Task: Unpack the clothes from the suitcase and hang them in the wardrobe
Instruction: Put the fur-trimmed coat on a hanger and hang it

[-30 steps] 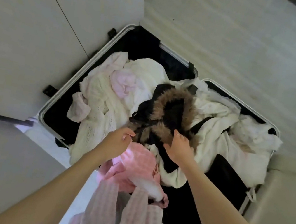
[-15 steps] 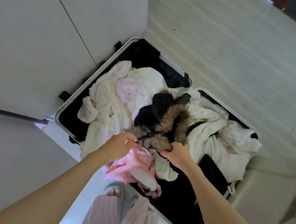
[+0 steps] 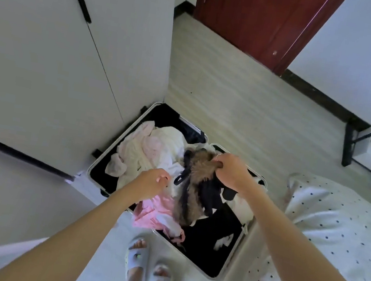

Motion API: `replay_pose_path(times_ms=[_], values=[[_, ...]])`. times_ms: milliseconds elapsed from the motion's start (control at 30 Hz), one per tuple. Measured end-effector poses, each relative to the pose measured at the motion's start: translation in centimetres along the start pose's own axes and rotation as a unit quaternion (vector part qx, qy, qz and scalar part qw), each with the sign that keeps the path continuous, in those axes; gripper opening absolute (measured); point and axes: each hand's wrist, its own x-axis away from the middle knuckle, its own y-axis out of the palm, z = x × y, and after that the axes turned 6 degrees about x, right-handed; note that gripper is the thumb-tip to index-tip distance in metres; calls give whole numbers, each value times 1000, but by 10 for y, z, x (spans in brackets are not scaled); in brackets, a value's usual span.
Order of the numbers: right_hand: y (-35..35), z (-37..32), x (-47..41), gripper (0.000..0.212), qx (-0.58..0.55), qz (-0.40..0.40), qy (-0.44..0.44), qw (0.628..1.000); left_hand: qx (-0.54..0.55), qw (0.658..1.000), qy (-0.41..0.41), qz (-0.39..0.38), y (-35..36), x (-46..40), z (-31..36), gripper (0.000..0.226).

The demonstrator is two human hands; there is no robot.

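Fingers [image 3: 220,165] of the right hand [image 3: 231,172], curled round the fur-trimmed black coat [image 3: 198,191], have lifted it above the suitcase [image 3: 233,252] for hanging, while the left hand [image 3: 152,182], loosely curled, has let go.

No readable text, labels, brands or numbers anywhere in view.

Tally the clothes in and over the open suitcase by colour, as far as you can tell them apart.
Black, fur-trimmed garment, held up by the right hand: 1
Bright pink garment on the near edge: 1
Pale pink and cream pile: cannot separate, at least 2
Total: at least 4
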Motion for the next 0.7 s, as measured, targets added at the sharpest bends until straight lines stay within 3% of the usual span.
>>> replay_pose_path(times_ms=[133,333,533,700], values=[[-49,-30,52,43,21,8,-67,998,7,999,23,23,-7,60,22,26],[-90,-66,128,34,64,-15,-164,984,72,989,40,123,2,144,33,26],[-104,-120,186,26,98,-73,-236,964,96,983,11,155,14,210,18,29],[-83,-187,227,23,128,-103,-304,939,156,961,-10,230,-8,273,-17,26]])
